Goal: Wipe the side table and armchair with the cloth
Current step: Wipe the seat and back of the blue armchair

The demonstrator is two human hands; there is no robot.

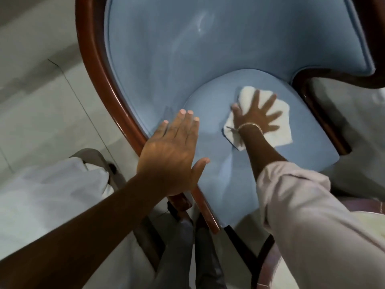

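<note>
I see my right hand pressed flat, fingers spread, on the white cloth lying on the armchair seat cushion. My left hand is open, fingers together, over the wooden arm rail.

Pale, glossy floor tiles spread around me, their thin dark grout lines running diagonally and soft reflections pooling grey across them under dim, even indoor light. To my left stands a piece of furniture draped in a white cover, its grey frame curving out at the top. At the lower right, a rounded pinkish rim edges a pale surface; what it belongs to I cannot tell. More pale floor shows beyond, at the right edge.
</note>
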